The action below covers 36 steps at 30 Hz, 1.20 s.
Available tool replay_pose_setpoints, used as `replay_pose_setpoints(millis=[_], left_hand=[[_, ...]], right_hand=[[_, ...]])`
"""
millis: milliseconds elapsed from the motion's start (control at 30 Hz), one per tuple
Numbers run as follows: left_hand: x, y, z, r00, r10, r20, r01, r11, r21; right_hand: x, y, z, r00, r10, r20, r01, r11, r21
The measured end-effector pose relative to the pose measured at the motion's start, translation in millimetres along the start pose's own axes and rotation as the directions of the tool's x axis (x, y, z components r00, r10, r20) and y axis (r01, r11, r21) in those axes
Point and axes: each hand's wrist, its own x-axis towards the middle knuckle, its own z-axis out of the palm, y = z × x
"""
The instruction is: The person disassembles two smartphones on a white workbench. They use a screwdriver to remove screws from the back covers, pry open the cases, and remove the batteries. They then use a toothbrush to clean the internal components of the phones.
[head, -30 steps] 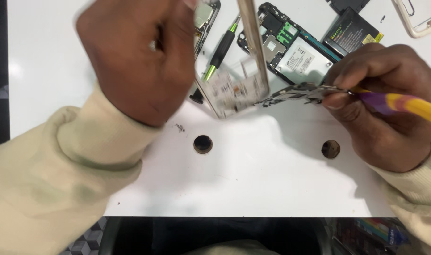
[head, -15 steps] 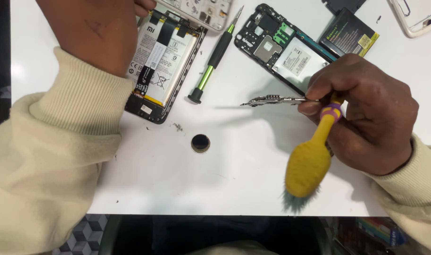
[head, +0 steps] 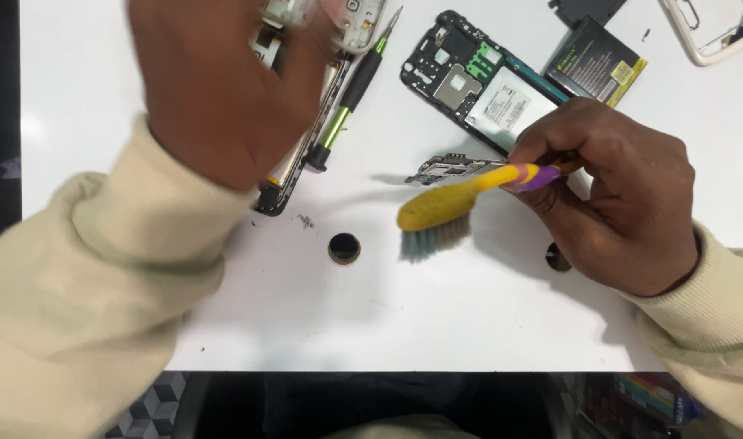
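Hands at work over a white bench (head: 436,325), seen from above. The right hand (head: 623,203) is near the right edge of the bench, its fingers (head: 550,142) curled tightly round the purple and orange handle of a toothbrush (head: 453,207). The same fingertips also pinch a thin grey circuit board (head: 453,168), which sticks out to the left from between the fingers and lies just behind the brush handle. The yellow brush head points left, away from the palm, with its pale grey-green bristles facing the near edge of the bench, just above the white surface.

The left hand (head: 225,89) is raised near the far left of the bench and is blurred. Its fingers are closed on a pale phone frame (head: 355,20) at the far edge; how firmly they grip it cannot be told. Under this hand lies an opened phone (head: 294,167) with its insides showing, mostly hidden by the hand. Just beside it lies a black and green screwdriver (head: 347,106), tip towards the far edge.

Behind the right hand, towards the far edge, lies a second opened phone (head: 477,85) with a white battery in it, and next to it a loose black battery (head: 595,69). A pale phone shell (head: 705,41) sits at the far right corner. A round hole (head: 344,248) is in the bench near the brush bristles, and another is partly hidden by the right hand. Both arms wear cream sleeves (head: 87,276).
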Motion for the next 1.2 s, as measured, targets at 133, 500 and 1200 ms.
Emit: replay_pose_setpoints(millis=[133,500,1200], left_hand=[[8,28,-4,0.973,0.177,0.145,-0.135,0.956,-0.26],[5,36,1,0.96,0.231,0.158,-0.182,0.944,-0.275],[2,35,7,0.963,0.241,0.12,-0.204,0.944,-0.26]], right_hand=[[2,0,0,1.0,-0.002,-0.017,0.001,1.0,-0.023],[4,-3,3,0.999,-0.046,0.01,0.047,0.996,-0.07],[-13,8,-10,0.995,-0.044,-0.087,0.025,0.976,-0.215]])
